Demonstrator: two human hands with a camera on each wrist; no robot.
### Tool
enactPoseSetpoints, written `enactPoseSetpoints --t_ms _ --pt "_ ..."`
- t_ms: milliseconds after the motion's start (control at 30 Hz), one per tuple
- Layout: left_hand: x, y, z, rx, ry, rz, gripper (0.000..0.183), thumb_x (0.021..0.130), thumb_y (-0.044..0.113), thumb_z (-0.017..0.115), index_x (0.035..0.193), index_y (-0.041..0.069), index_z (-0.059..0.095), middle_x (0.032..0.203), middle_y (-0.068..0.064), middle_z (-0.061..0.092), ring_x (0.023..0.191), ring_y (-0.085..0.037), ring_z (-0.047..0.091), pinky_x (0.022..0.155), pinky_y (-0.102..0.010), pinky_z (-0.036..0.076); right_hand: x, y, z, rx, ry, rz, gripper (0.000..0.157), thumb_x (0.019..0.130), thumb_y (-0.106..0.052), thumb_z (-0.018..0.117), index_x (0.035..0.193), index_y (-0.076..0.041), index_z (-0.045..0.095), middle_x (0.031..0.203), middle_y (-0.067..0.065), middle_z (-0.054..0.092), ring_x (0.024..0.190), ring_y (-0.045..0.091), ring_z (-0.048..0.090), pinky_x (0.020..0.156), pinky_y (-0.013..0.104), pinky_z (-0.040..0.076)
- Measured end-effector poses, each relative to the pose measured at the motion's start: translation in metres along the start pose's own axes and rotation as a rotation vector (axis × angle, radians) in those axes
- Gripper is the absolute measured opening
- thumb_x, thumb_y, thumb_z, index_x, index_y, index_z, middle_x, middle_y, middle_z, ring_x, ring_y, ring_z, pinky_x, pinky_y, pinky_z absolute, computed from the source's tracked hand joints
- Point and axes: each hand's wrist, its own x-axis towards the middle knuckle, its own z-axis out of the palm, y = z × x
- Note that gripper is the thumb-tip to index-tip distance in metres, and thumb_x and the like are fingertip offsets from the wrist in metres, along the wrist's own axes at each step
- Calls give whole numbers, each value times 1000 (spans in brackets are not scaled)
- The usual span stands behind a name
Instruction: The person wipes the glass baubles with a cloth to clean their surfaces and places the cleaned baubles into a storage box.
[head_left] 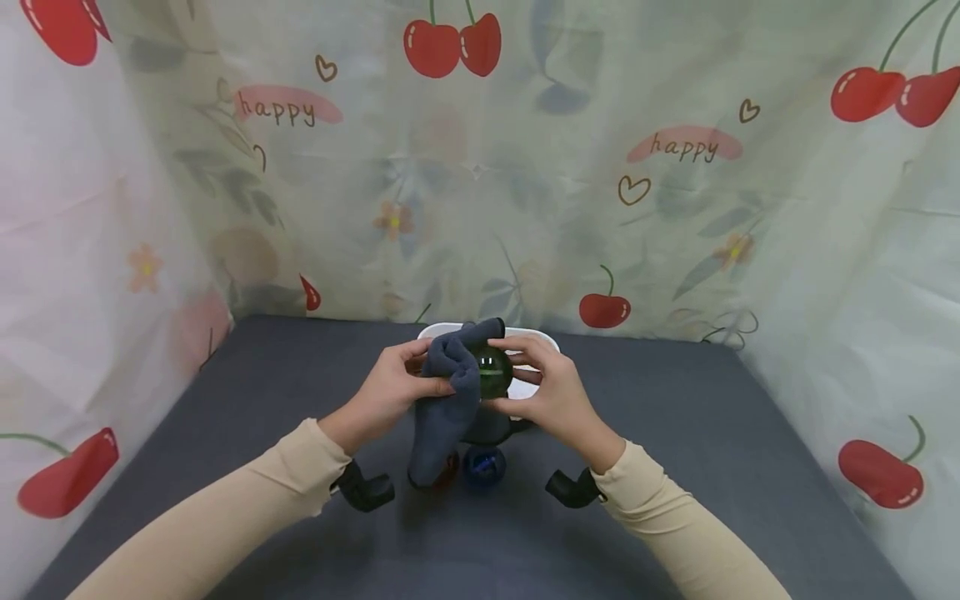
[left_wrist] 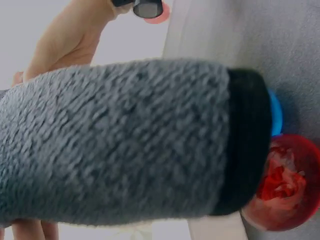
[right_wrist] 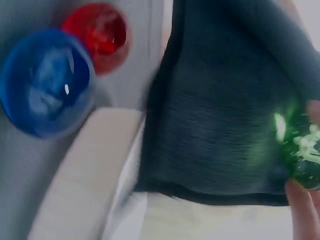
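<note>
In the head view my left hand (head_left: 382, 393) grips a bunched dark grey towel (head_left: 448, 408) with a black hem. My right hand (head_left: 553, 385) holds a clear green ball (head_left: 492, 372) between thumb and fingers. The towel lies against the ball's left side, and part of it hangs below. In the left wrist view the towel (left_wrist: 125, 140) covers most of the hand. The right wrist view shows the green ball (right_wrist: 306, 155) at the right edge, against the towel. A blue ball (head_left: 484, 467) and a red ball (head_left: 450, 472), partly behind the towel, rest on the table.
Behind the hands stands a white container (head_left: 442, 328), mostly hidden by them and the towel. The dark grey table (head_left: 645, 400) is enclosed by a cherry-patterned curtain (head_left: 480, 167). Black camera mounts (head_left: 367, 492) extend from both wrists near the balls.
</note>
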Motion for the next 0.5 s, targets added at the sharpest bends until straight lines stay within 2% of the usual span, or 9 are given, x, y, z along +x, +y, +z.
enactPoseSetpoints --t_ms 67,133,267,333,400,500 --pt "1 0 0 -4 -7 -11 57 83 4 74 136 5 52 127 -18 59 105 -22 62 85 -36 54 -1 0 1 93 -7 64 67 67 4 84 127 -9 56 127 10 54 109 25 65 90 31 52" --pt "1 1 1 -2 -12 -37 59 82 4 75 136 8 51 126 -17 59 105 -23 62 84 -36 54 -1 -1 2 62 -23 67 69 67 5 84 128 -7 54 127 11 54 114 26 62 94 33 51" --pt "3 -3 5 68 -3 -38 59 77 8 80 131 10 55 124 -16 61 104 -24 64 82 -37 55 0 -5 4 -340 -39 -95 68 63 -6 89 124 -8 60 117 8 63 109 22 62 94 34 52" --pt "4 -6 6 88 22 -11 56 77 8 80 128 9 58 123 -16 62 103 -24 64 82 -36 55 1 -5 3 -452 -38 -141 67 61 -9 91 122 -11 62 112 4 65 103 19 61 89 33 53" --pt "3 -8 6 90 48 16 54 78 7 79 129 7 59 123 -16 62 101 -23 64 82 -35 55 2 -3 1 -412 -51 -129 63 62 -6 89 120 -12 64 112 3 65 99 17 62 86 30 54" --pt "2 -11 6 31 59 18 56 82 5 75 134 5 55 124 -17 61 99 -20 64 83 -34 55 1 1 -1 -152 -66 -14 64 65 1 86 123 -10 60 118 6 61 103 18 64 87 27 54"
